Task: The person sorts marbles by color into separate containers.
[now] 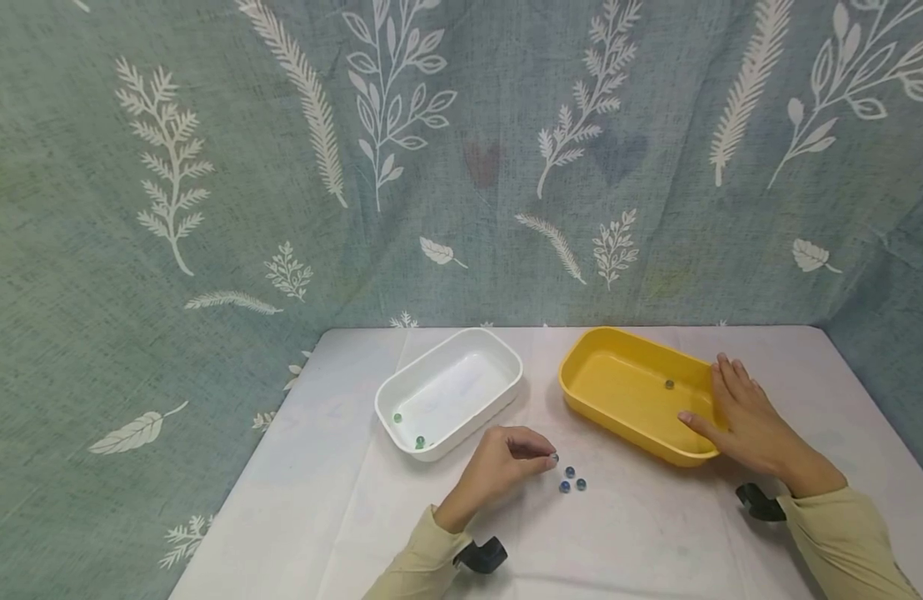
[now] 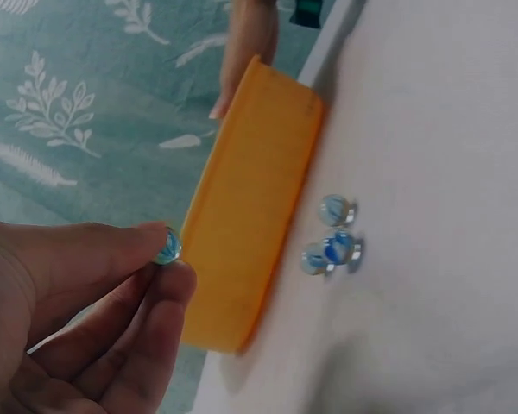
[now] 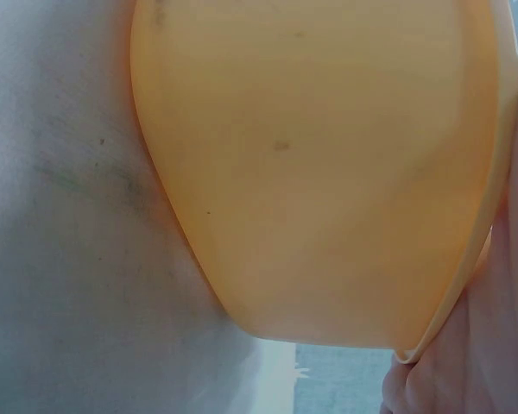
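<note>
Between thumb and fingertips, my left hand (image 1: 499, 468) pinches a clear glass marble with blue in it (image 2: 168, 247), raised above the cloth. Three similar marbles (image 1: 570, 472) lie close together on the table, just right of that hand. My right hand (image 1: 754, 425) rests along the right end of a yellow tray (image 1: 619, 425), fingers extended along its rim and thumb over the inside. One small marble (image 1: 669, 384) sits in the yellow tray. In the right wrist view, the yellow tray wall (image 3: 311, 216) fills most of the picture, with fingers (image 3: 475, 345) against its rim.
A white tray (image 1: 450, 443) stands left of the yellow one, holding a few greenish marbles (image 1: 397, 417). White cloth (image 1: 634, 542) covers the table. A patterned green-blue fabric (image 1: 461, 167) hangs behind and at both sides.
</note>
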A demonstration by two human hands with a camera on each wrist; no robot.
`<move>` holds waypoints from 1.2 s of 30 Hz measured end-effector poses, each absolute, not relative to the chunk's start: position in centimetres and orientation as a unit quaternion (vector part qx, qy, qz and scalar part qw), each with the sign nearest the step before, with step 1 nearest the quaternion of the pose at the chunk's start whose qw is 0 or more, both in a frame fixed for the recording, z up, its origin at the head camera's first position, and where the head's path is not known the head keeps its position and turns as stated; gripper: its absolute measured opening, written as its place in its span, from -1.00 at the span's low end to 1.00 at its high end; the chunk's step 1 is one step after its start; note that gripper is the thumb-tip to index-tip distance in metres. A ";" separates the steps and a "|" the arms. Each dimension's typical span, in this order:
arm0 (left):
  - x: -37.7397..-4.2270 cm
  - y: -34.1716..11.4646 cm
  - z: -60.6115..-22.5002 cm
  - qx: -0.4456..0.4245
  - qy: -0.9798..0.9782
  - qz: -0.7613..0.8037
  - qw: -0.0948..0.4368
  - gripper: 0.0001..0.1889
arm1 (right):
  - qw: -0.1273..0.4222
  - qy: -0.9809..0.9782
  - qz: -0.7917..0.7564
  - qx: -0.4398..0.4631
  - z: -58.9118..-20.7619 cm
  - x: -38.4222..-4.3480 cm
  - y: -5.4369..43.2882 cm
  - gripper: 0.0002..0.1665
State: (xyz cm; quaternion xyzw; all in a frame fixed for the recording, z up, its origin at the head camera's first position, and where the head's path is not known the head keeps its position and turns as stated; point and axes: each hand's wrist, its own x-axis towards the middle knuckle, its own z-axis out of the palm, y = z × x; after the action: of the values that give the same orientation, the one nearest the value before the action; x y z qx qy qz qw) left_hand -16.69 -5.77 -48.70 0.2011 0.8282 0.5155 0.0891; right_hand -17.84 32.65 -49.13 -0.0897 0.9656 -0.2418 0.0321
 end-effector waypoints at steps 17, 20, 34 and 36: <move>-20.3 -3.2 -45.4 0.225 0.796 0.559 0.049 -0.82 | 0.035 0.965 -0.247 -0.086 -49.1 -17.7 32.5 0.32; -20.9 -2.7 -44.9 0.226 0.791 0.566 0.045 -0.83 | 0.034 0.963 -0.251 -0.088 -49.1 -17.7 32.5 0.32; -23.4 -0.5 -43.8 0.231 0.780 0.579 0.054 -0.83 | 0.028 0.963 -0.252 -0.091 -49.2 -17.6 32.5 0.31; -23.6 -0.2 -43.6 0.231 0.779 0.580 0.058 -0.82 | 0.028 0.963 -0.253 -0.090 -49.2 -17.6 32.4 0.30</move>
State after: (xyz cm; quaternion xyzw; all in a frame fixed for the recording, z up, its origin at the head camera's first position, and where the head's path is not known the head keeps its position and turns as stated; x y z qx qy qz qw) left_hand -23.59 -0.17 -43.56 0.2307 0.7792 0.5799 0.0582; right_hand -17.59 32.44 -49.22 -0.0904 0.9628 -0.2532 0.0277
